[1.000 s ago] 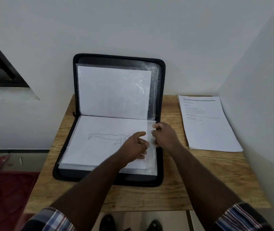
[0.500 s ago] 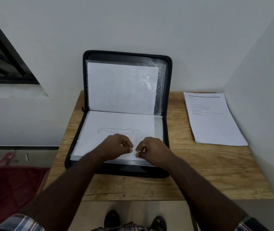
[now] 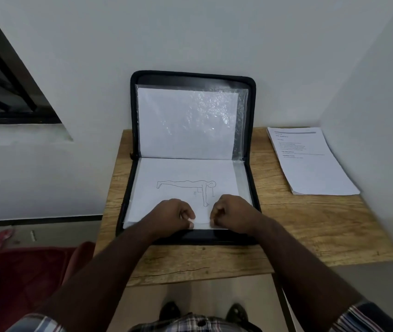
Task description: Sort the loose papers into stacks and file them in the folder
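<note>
The print on the stack of papers (image 3: pixel 312 161) is too small to read; only a grey header bar and a few short lines show. The sheet behind the plastic sleeve (image 3: pixel 188 123) in the raised half of the folder (image 3: pixel 251 121) is blurred by glare, so nothing on it can be made out. Both forearms run out of the bottom of the view, where checked sleeves are cut off.

The folder, black and zip-edged, lies open in the middle of the wooden table (image 3: pixel 310 226), its far half propped against the wall. In its near half lies a sheet with a line drawing (image 3: pixel 185 190) of a figure in a plank pose.

The left hand (image 3: pixel 173 213) sits at the near edge of that sheet, fingers curled under, thumb and fingertip pinching the sheet's edge. The right hand (image 3: pixel 230 213), just beside it, is curled the same way and also nips the near edge; whether each holds paper or sleeve film cannot be told.

The stack of papers lies to the right of the folder, apart from it, near the side wall.
</note>
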